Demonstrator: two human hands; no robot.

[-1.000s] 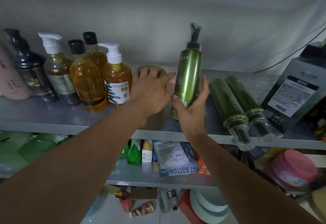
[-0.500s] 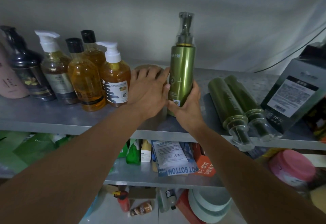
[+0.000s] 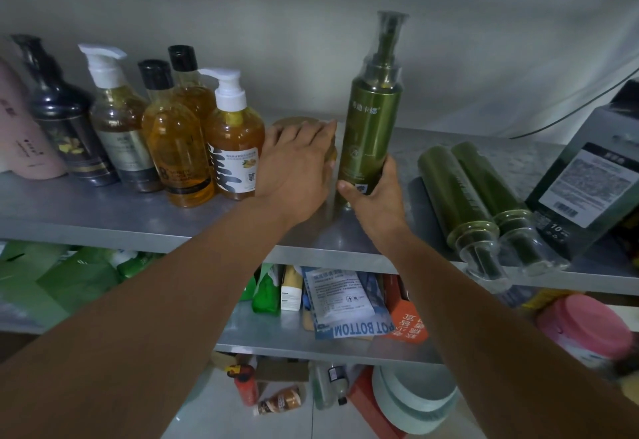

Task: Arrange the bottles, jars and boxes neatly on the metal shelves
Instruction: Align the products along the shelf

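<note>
The right hand (image 3: 375, 196) grips the tall green bottle (image 3: 371, 127) low down, standing it upright mid-shelf (image 3: 103, 217). The left hand (image 3: 294, 169) rests straight-fingered on the round jar (image 3: 290, 121) just left, likely steadying it.

Both bare forearms reach forward and upward from the lower corners of the view, drawing close together at the wrists. The left hand (image 3: 295, 169) lies palm down with its back to the camera, the fingers nearly straight and close together, draped over the top of a round tan jar (image 3: 294, 121); its thumb is hidden. Just to its right, the right hand (image 3: 375, 196) grips the low part of an upright green bottle (image 3: 371, 127). The thumb lies across the front near the base and the fingers curl round the far right side. The two hands nearly touch.
</note>
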